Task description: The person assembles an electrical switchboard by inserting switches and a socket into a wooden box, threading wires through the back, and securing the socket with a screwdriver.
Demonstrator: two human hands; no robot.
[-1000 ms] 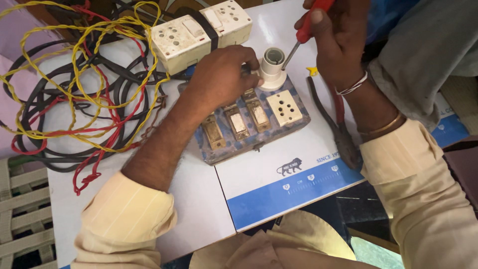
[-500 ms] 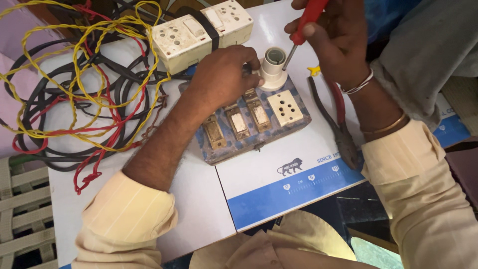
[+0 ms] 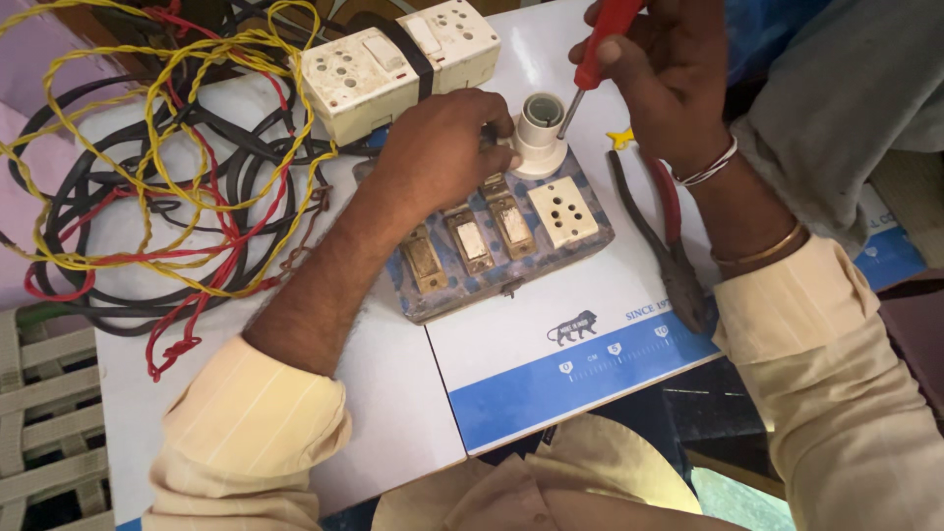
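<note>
A blue switchboard (image 3: 511, 258) with several small switches and a white socket lies on the white table (image 3: 393, 374). At its far corner stands a white bulb holder (image 3: 539, 133). My left hand (image 3: 442, 157) rests on the board and touches the holder's left side. My right hand (image 3: 661, 71) grips a red-handled screwdriver (image 3: 602, 47) whose metal tip points down at the holder's base on the right.
A tangle of yellow, red and black wires (image 3: 167, 167) covers the table's left part. Two cream switch boxes (image 3: 393, 61) sit at the back. Red-handled pliers (image 3: 669, 246) lie right of the board. A woven chair seat (image 3: 44, 423) shows at lower left.
My right hand has shifted a little with the screwdriver, its handle turning over the bulb holder. My left hand stays on the board by the holder.
</note>
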